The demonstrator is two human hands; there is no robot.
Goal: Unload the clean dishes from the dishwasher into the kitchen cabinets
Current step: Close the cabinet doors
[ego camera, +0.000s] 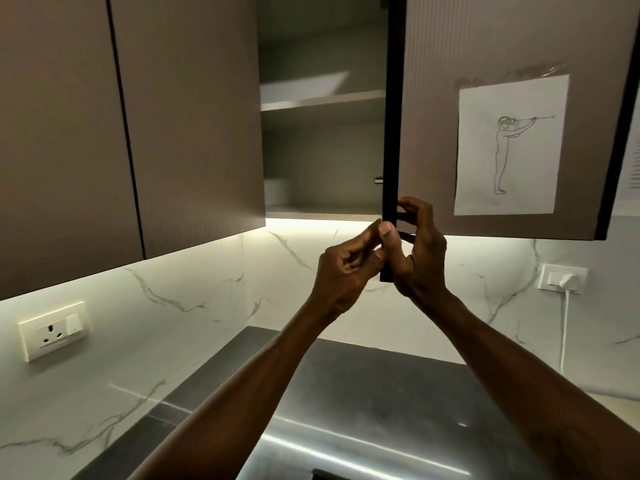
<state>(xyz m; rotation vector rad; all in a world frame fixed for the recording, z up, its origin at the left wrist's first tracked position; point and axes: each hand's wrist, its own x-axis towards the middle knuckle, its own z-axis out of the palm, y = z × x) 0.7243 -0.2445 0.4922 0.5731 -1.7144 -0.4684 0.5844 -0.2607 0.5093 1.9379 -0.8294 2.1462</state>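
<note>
Two-handed work at the cabinet door (390, 150): left hand (346, 271) pinches its dark lower edge, right hand (420, 252) curls round it. Inside the open cabinet (325, 157), a blurred white shape (277, 190), perhaps dishes, sits bottom-left.

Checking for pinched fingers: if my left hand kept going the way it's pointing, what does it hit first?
The dark edge of the open cabinet door: your left hand points up and right, fingertips at it. Just beyond, as far as depth shows, the right hand grips that edge.

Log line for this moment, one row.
stage: cabinet door open | left grip: holds door edge | right grip: curled round door edge | load: none
</note>
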